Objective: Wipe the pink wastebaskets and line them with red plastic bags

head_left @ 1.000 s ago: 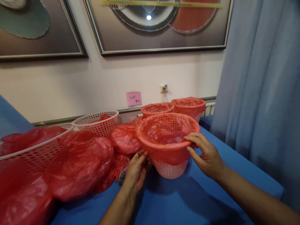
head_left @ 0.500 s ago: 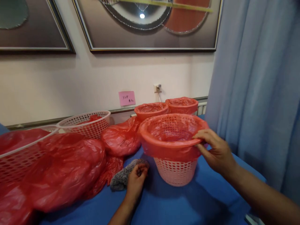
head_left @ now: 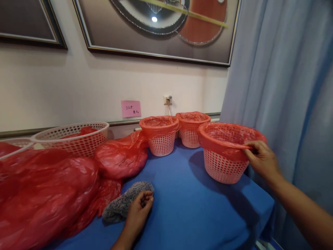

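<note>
1. The right hand is closed on the rim of the lined basket, with the fingers pinching the red liner where it folds over the edge.
2. This basket is upright near the right edge of the desk, close to the blue curtain. I cannot tell whether its base rests on the cloth or hangs just above it.
3. The left hand lies low on the desk with its fingers half curled. The fingertips touch the near end of the grey cloth, but I cannot tell whether they grip it.
4. The second basket and third basket, both lined, stand side by side at the back, near the wall and apart from the held basket.
5. The red bags are heaped over the left side of the desk, right up to the grey cloth. A wide white basket sits behind them.
6. A bare blue stretch runs between the two hands, from the front edge back to the baskets. The desk's right corner drops away just past the held basket.
</note>
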{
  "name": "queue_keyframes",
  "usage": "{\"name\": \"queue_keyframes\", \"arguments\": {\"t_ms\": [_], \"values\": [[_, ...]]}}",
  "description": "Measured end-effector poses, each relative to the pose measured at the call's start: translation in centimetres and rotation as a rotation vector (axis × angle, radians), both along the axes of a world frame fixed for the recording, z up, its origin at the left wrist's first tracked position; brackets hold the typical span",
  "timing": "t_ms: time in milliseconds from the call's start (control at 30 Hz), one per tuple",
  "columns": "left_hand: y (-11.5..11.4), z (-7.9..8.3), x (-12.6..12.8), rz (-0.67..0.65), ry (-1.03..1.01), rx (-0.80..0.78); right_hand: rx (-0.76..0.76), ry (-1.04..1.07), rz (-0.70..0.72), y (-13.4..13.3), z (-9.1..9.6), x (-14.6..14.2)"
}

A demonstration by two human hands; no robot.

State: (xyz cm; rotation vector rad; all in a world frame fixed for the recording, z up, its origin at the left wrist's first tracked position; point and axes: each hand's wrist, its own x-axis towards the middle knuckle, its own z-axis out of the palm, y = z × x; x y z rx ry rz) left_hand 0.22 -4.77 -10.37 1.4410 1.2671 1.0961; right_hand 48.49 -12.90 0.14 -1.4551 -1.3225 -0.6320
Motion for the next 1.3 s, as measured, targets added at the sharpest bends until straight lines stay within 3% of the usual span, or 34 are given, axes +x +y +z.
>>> {"name": "queue_keyframes", "arguments": {"t_ms": [367,633,833,933,1000,1067,1167,1300], "values": [[-0.8,0.0,0.0,-0.069,0.208,0.09,-0.028,0.128,0.114,3.1,0.0,1.2],[-0.8,-0.8,-0.2,-0.163,0.32,0.135,-0.048,0.165,0.191,3.1,0.0,2.1],[-1.6,-0.5,0.2,-0.18,0.342,0.158,-0.06,0.115,0.156,1.6,-0.6,0.9],[-2.2,-0.2,0.4,-0.18,0.352,0.168,0.074,0.015,0.073,0.4,-1.4,-1.8],[-2.5,-0.1,0.5,-0.179,0.362,0.182,0.137,-0.008,0.116,-0.3,-2.3,-5.0],[-2.8,-0.1,0.6,-0.18,0.371,0.19,0.108,0.042,0.28,-0.6,-3.4,-9.2],[-3.2,-0.2,0.7,-0.173,0.38,0.186,-0.118,0.189,0.601,-0.1,-5.3,-16.4],[-3.6,-0.6,0.9,-0.167,0.399,0.197,-0.347,0.412,0.883,3.0,-8.2,-25.6]]}}
